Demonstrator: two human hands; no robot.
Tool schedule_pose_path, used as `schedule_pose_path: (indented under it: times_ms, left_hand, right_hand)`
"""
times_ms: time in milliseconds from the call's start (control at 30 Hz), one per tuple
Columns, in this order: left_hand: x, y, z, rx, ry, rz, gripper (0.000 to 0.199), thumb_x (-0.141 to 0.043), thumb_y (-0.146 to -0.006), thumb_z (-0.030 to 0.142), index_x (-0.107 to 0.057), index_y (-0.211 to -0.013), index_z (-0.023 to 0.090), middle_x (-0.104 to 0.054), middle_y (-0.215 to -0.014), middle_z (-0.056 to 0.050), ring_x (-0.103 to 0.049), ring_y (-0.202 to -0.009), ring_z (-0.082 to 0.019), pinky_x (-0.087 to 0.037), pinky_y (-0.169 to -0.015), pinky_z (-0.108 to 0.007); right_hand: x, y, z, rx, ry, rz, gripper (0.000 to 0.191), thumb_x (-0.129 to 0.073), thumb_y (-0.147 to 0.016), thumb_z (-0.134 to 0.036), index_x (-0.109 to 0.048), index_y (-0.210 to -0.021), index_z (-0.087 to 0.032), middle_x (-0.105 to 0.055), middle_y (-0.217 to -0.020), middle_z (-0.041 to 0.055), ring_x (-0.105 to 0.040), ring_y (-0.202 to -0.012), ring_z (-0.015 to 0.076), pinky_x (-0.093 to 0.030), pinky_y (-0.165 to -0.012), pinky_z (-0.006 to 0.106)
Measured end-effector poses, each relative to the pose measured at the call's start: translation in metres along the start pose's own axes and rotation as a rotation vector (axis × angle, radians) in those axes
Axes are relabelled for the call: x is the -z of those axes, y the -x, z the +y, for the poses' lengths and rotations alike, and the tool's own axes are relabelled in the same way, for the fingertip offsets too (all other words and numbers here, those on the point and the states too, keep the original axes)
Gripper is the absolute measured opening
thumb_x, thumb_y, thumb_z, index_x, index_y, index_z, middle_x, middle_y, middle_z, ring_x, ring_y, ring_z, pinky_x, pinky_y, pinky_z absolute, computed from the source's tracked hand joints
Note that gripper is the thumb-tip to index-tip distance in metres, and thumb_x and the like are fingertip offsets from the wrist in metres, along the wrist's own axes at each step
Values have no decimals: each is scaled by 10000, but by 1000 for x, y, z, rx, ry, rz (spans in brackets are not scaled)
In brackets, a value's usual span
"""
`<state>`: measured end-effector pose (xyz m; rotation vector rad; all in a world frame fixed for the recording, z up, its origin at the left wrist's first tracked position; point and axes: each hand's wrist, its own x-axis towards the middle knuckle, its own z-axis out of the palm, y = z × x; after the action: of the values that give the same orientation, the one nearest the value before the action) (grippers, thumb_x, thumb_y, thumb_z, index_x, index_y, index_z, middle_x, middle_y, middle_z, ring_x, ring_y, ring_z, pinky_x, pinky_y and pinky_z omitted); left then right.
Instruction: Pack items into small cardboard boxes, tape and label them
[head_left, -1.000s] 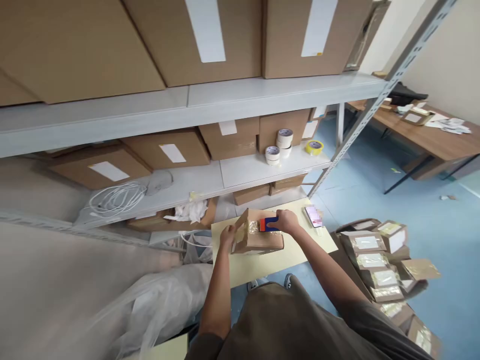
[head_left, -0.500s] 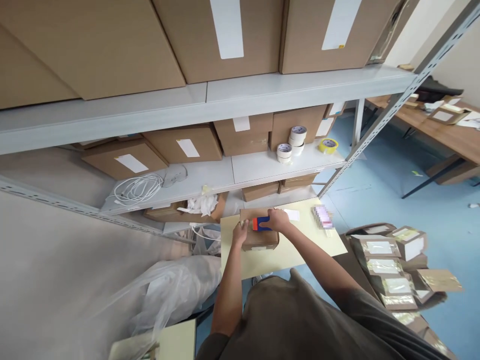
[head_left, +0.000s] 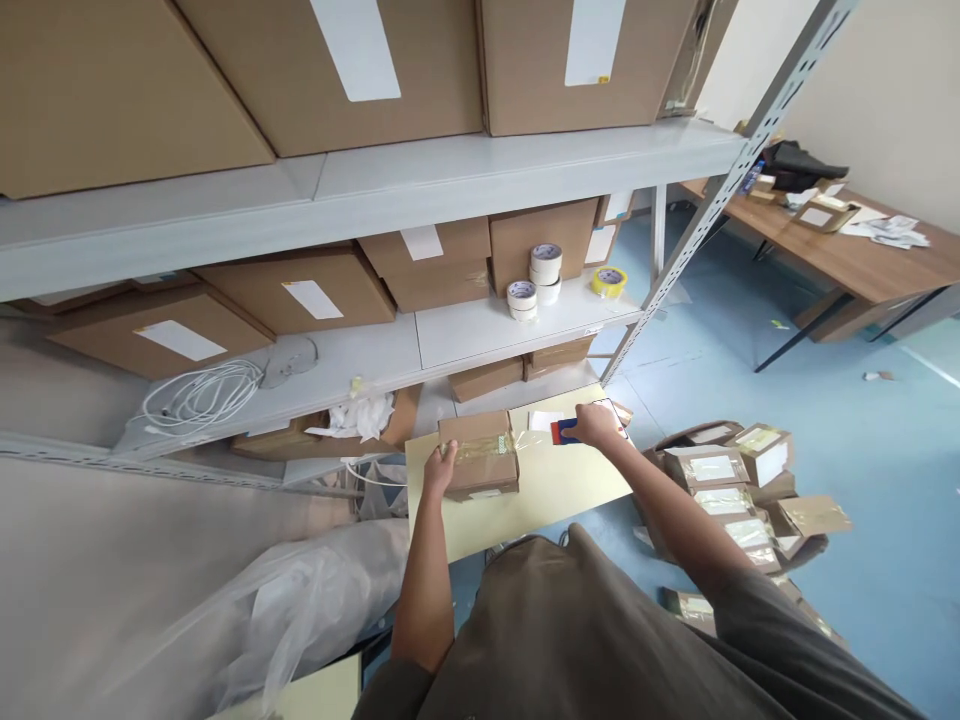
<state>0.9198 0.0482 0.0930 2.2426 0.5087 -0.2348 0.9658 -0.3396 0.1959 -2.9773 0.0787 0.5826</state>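
A closed cardboard box [head_left: 480, 472] lies on the pale yellow tabletop [head_left: 540, 505], with clear tape across its top that trails loose past its right edge. My left hand [head_left: 441, 468] grips the box at its left side, thumb on top. To the right of the box, my right hand [head_left: 596, 426] is closed around a blue and red tape dispenser [head_left: 568, 432], held apart from the box. A white paper [head_left: 544, 420] lies between the box and the dispenser. Beside my right hand, a phone [head_left: 619, 418] is partly hidden.
A grey shelf [head_left: 480, 335] ahead bears cartons, a coiled white cable [head_left: 202, 395], white tape rolls [head_left: 546, 265] and a yellow roll [head_left: 608, 281]. Small taped boxes [head_left: 724, 505] are heaped at the right. Plastic sheeting [head_left: 322, 600] hangs at the left.
My right hand has moved right with the dispenser, off the box, and tape now shows along the box top. My left hand stays at the box's left side. The view has shifted right.
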Motion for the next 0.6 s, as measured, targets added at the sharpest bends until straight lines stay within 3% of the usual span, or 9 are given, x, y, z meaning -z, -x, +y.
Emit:
schedule_pose_path:
  times_ms: [167,267,333,467,600]
  left_hand:
    - [0,4,1,3,4,30,433,-478,-1024,527,-743,-1104,195,-793,-1176,-148,-703,-1201,-311,-523,-990,-347]
    - [0,7,3,1,-1,32,430,-463,-1025,530,-748,-1051,210,-803,-1128,-134,-720,-1154,-303,-529,-971,-343]
    - [1,9,4,-6,-1,35,440,-456,-1023,539,-750,-1047,212,-803,-1123,-129,-724,-1143,-302,-534,-957,-341]
    - [3,9,4,-8,7,27,465,-452,-1018,563,-753,-1065,211,-804,-1121,-128,-724,-1147,-309,-542,-938,-340]
    - [3,6,1,8,5,27,460,-450,-1023,564,-750,-1069,218,-805,-1121,-126,-723,-1148,-305,-543,-929,-331]
  right_hand:
    - [-67,-23,-74,17,-77,-100,457,-782,-872,-409,-717,-1222,-122,-757,-1185,204,-720,-1114,298,-511,-848,307]
    - [-104,-24,-97,43,-96,-127,363,-729,-921,-261,-693,-1243,-97,-757,-1194,223,-721,-1135,293,-504,-881,315]
    - [-122,-23,-94,5,-125,-131,348,-701,-953,-299,-678,-1238,-99,-761,-1170,228,-728,-1119,292,-501,-861,315]
    - [-148,-20,-63,-122,-193,-89,397,-588,-1027,-457,-631,-1258,-137,-764,-1163,206,-724,-1090,279,-477,-844,317]
    - [-168,-10,-32,-175,-218,-37,353,-478,-1070,-413,-617,-1266,-155,-755,-1187,189,-700,-1114,271,-444,-892,320]
